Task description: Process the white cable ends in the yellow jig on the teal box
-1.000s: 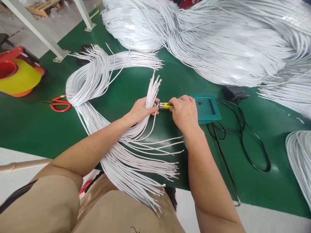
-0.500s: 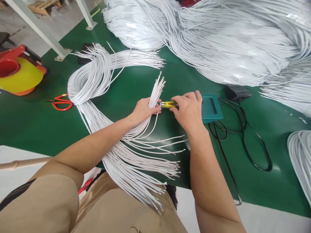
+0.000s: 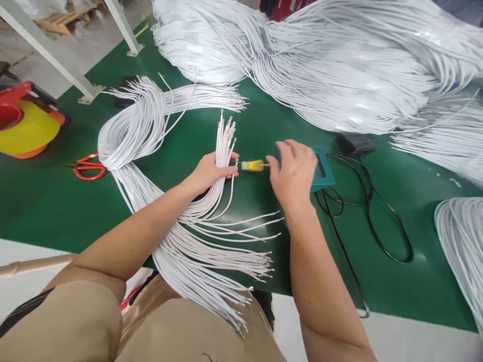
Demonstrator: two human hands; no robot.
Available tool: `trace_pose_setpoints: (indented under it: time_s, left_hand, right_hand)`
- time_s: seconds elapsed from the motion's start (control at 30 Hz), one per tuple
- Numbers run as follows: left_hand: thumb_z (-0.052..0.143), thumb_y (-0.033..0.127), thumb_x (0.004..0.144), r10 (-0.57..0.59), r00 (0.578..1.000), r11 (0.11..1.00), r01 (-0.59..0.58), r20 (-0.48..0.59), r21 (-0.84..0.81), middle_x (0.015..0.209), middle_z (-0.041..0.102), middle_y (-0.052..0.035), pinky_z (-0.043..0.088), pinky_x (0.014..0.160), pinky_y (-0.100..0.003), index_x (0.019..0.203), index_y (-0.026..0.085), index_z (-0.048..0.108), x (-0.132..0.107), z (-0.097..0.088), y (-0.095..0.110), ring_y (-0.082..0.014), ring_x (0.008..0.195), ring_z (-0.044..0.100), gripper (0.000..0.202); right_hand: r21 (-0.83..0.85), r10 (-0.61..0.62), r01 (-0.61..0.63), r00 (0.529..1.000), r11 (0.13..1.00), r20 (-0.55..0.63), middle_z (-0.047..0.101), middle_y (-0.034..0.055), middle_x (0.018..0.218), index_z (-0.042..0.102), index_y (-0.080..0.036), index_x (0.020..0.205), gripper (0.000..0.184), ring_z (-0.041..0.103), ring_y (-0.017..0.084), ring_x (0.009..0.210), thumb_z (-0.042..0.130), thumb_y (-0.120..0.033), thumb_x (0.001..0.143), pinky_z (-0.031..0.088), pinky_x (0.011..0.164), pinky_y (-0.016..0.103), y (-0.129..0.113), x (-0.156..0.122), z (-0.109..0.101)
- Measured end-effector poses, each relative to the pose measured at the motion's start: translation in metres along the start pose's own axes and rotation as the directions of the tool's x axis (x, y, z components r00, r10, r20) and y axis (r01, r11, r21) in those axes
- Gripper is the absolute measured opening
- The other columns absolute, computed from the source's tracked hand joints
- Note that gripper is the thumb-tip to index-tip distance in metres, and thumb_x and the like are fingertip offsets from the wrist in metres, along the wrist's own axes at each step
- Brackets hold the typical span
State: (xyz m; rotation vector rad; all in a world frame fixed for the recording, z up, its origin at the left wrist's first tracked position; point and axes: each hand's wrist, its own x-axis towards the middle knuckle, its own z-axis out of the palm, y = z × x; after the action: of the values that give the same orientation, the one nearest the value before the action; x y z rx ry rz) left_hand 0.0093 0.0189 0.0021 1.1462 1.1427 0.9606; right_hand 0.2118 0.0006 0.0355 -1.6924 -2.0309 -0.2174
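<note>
My left hand (image 3: 217,168) is closed around a bunch of white wires (image 3: 225,136), whose stripped ends point upward. Between its thumb and fingers one wire is pinched, its end facing a yellow rotary wire-twisting head (image 3: 252,165). That head looks smeared, as if spinning, on a thin shaft from a teal box-shaped machine (image 3: 320,171). My right hand (image 3: 294,171) rests over the machine's near-left side, fingers apart and off the yellow head; the hand hides part of the machine. More loose wire ends (image 3: 260,261) fan out below my left forearm.
Orange-handled scissors (image 3: 89,167) lie at left beside a coiled wire bundle (image 3: 113,136). A red and yellow tape dispenser (image 3: 26,120) stands at far left. Large wire heaps (image 3: 339,65) fill the back. A black adapter (image 3: 356,144) and its cable (image 3: 396,216) lie right of the machine.
My right hand's fingers have come off the yellow head, which now looks blurred. My left hand with its wires has drawn slightly left, away from the head. The whole view has shifted a little.
</note>
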Motion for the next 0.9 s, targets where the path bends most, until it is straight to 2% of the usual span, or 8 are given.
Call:
trace_pose_setpoints:
  time_s: [0.07, 0.13, 0.23, 0.33, 0.47, 0.6, 0.63, 0.9]
  left_hand:
    - [0.081, 0.027, 0.063, 0.034, 0.999, 0.999, -0.034, 0.018, -0.037, 0.090, 0.070, -0.0055, 0.053, 0.071, -0.028, 0.107, 0.014, 0.066, -0.001, -0.001, 0.000, -0.0159, 0.076, 0.068, 0.049]
    - [0.083, 0.030, 0.061, 0.070, 0.997, 0.995, -0.067, 0.029, -0.075, 0.095, 0.070, -0.0056, 0.053, 0.077, -0.029, 0.104, 0.014, 0.065, -0.002, -0.002, 0.001, -0.0153, 0.080, 0.066, 0.049]
    - [0.082, 0.032, 0.062, 0.066, 0.997, 0.992, -0.061, 0.038, -0.114, 0.096, 0.069, -0.0054, 0.052, 0.079, -0.029, 0.105, 0.015, 0.063, -0.004, -0.003, 0.005, -0.0141, 0.081, 0.065, 0.050]
    - [0.080, 0.036, 0.066, 0.020, 1.000, 0.992, -0.017, 0.018, -0.124, 0.102, 0.069, -0.0071, 0.051, 0.077, -0.027, 0.103, 0.015, 0.066, -0.005, -0.003, 0.007, -0.0142, 0.084, 0.064, 0.045]
    - [0.079, 0.042, 0.066, 0.002, 1.000, 0.999, -0.002, 0.000, -0.045, 0.088, 0.068, -0.0045, 0.049, 0.072, -0.025, 0.102, 0.015, 0.070, -0.006, -0.002, 0.005, -0.0130, 0.076, 0.061, 0.046]
    - [0.082, 0.041, 0.062, 0.050, 0.999, 0.996, -0.050, 0.000, 0.078, 0.081, 0.068, -0.0013, 0.048, 0.071, -0.028, 0.105, 0.017, 0.069, -0.011, 0.002, 0.004, -0.0132, 0.069, 0.059, 0.051]
    - [0.083, 0.040, 0.060, 0.059, 0.998, 0.991, -0.059, -0.001, 0.120, 0.081, 0.068, -0.0009, 0.048, 0.072, -0.028, 0.103, 0.017, 0.069, -0.013, 0.004, 0.005, -0.0136, 0.069, 0.060, 0.051]
    - [0.080, 0.034, 0.067, 0.113, 0.992, 0.993, -0.114, 0.052, 0.014, 0.084, 0.064, 0.0002, 0.048, 0.072, -0.026, 0.086, 0.016, 0.060, -0.023, 0.013, 0.012, -0.0112, 0.072, 0.060, 0.034]
  right_hand:
    - [0.181, -0.234, 0.215, 0.968, 0.960, 0.093, 0.068, 0.0121, 0.107, 0.067, -0.017, 0.104, 0.031, 0.055, 0.025, 0.101, 0.040, -0.032, 0.097, 0.041, 0.091, 0.039, -0.020, -0.003, -0.006]
    - [0.320, -0.502, 0.428, 0.842, 0.845, 0.199, 0.070, 0.0087, 0.094, 0.070, -0.018, 0.091, 0.031, 0.057, 0.022, 0.091, 0.042, -0.031, 0.097, 0.042, 0.086, 0.034, -0.043, -0.008, -0.009]
    - [0.319, -0.624, 0.538, 0.708, 0.780, 0.333, 0.071, 0.0123, 0.081, 0.072, -0.014, 0.080, 0.027, 0.058, 0.025, 0.090, 0.049, -0.024, 0.092, 0.042, 0.080, 0.036, -0.069, -0.019, -0.008]
    - [0.308, -0.484, 0.374, 0.700, 0.875, 0.524, 0.071, 0.0143, 0.075, 0.072, -0.013, 0.075, 0.023, 0.062, 0.025, 0.080, 0.053, -0.018, 0.086, 0.042, 0.068, 0.035, -0.077, -0.026, -0.010]
    - [0.562, -0.408, -0.173, 0.522, 0.809, 0.749, 0.067, 0.0034, 0.059, 0.067, -0.019, 0.063, 0.024, 0.057, 0.014, 0.048, 0.057, -0.028, 0.083, 0.038, 0.050, 0.027, -0.060, -0.017, -0.020]
    - [0.652, 0.043, -0.435, 0.849, 0.621, 0.526, 0.061, -0.0028, 0.055, 0.062, -0.019, 0.065, 0.027, 0.047, 0.007, 0.039, 0.054, -0.036, 0.085, 0.038, 0.048, 0.024, -0.035, 0.002, -0.016]
    - [0.681, 0.161, -0.449, 0.881, 0.579, 0.444, 0.062, -0.0034, 0.057, 0.064, -0.020, 0.072, 0.023, 0.047, 0.007, 0.040, 0.058, -0.038, 0.083, 0.037, 0.048, 0.023, -0.030, 0.006, -0.013]
    - [0.848, 0.187, -0.467, 0.883, 0.249, 0.431, 0.056, -0.0050, 0.057, 0.064, -0.016, 0.071, 0.018, 0.045, 0.007, 0.044, 0.069, -0.034, 0.073, 0.037, 0.046, 0.023, -0.031, 0.007, 0.001]
